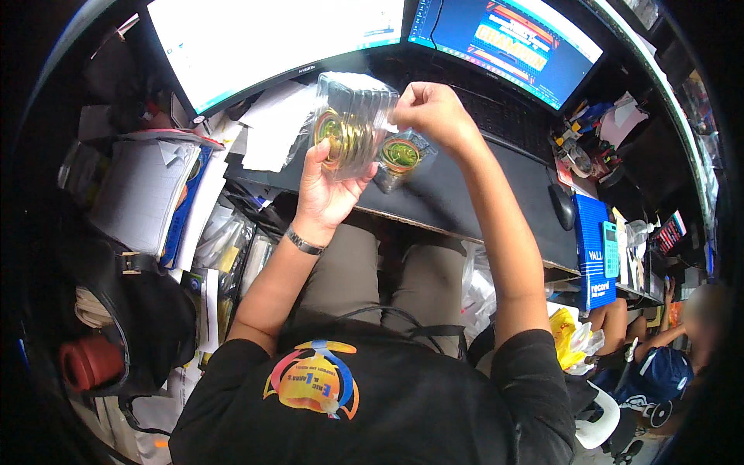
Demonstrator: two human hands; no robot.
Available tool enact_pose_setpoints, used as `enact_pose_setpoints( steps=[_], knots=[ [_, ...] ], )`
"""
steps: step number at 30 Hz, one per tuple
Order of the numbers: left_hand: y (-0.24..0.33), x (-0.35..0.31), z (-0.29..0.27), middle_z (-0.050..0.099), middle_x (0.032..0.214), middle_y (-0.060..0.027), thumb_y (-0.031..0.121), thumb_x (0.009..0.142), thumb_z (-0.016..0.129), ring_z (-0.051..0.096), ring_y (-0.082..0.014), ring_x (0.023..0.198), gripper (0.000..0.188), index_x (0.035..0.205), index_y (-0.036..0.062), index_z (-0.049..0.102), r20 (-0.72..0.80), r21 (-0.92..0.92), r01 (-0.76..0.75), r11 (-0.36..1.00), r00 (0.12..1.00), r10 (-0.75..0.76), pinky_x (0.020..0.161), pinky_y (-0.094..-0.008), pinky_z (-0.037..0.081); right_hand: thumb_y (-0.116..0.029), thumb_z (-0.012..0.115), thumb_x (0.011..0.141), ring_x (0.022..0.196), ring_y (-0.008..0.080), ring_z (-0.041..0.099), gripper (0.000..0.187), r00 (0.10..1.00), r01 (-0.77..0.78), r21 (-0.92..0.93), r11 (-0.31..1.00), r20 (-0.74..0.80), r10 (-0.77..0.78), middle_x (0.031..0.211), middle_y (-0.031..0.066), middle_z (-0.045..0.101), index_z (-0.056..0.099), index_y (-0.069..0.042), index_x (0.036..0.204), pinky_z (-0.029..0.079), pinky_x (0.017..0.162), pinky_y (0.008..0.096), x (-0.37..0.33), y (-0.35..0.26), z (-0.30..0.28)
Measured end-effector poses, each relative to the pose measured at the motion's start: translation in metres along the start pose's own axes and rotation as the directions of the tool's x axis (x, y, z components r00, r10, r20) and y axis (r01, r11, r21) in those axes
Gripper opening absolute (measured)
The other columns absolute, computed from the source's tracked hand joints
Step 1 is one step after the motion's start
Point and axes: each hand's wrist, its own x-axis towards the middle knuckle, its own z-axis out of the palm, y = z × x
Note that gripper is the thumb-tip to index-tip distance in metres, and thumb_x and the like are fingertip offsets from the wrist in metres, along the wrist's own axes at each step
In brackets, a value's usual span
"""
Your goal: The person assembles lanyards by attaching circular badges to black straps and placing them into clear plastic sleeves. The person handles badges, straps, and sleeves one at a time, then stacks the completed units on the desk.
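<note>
My left hand [329,190] grips a stack of clear plastic cases [358,101], holding it up above the desk. Gold round medals [331,133] with green centres show through the plastic. At the stack's right side, my right hand [434,112] is closed in a pinch. A small whitish bit shows by its fingertips, too unclear to name. Below and between the hands, another gold and green medal [401,153] lies in clear packaging on the black desk [480,194].
Two lit monitors [279,39] stand at the back, with a dark keyboard [511,124] in front. A black mouse [561,205], a blue record book [593,263] and a teal calculator [611,249] are on the right. Papers [139,186] pile up leftward. Another person [659,364] sits far right.
</note>
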Motion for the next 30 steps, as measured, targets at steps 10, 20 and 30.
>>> enact_pose_setpoints(
  steps=[10,20,30],
  knots=[
    [-0.019,-0.004,0.013,0.065,0.114,-0.0162,0.034,0.091,0.057,0.066,-0.0298,0.102,0.045,0.124,0.0034,0.056,-0.036,-0.042,0.148,0.988,0.988,-0.15,0.081,-0.0421,0.06,-0.001,0.069,0.081,0.074,0.0123,0.061,0.016,0.998,0.049,0.605,0.794,-0.06,-0.016,0.081,0.0039,0.063,0.056,-0.006,0.088,0.051,0.073,0.0305,-0.075,-0.013,0.015],
    [-0.037,-0.017,0.002,0.059,0.116,-0.0155,0.039,0.085,0.064,0.057,-0.0307,0.099,0.055,0.125,0.0017,0.057,0.086,-0.072,0.27,0.96,0.961,-0.264,0.08,-0.0418,0.06,-0.001,0.051,0.09,0.076,0.0137,0.049,0.052,0.989,-0.005,0.996,-0.094,-0.009,-0.145,0.126,0.0272,0.049,0.042,-0.005,0.141,0.046,0.062,0.0275,-0.113,-0.003,-0.014],
    [-0.03,-0.023,0.011,0.058,0.121,-0.0234,0.023,0.076,0.069,0.065,-0.0371,0.101,0.069,0.136,-0.0012,0.043,0.033,0.209,0.324,0.923,0.94,-0.338,0.068,-0.048,0.062,-0.046,0.045,0.096,0.072,0.0162,0.053,0.079,0.979,-0.103,0.979,0.175,0.131,-0.156,0.145,0.0423,0.02,0.016,0.003,0.15,0.049,0.046,0.0211,-0.122,-0.035,-0.037]
  ],
)
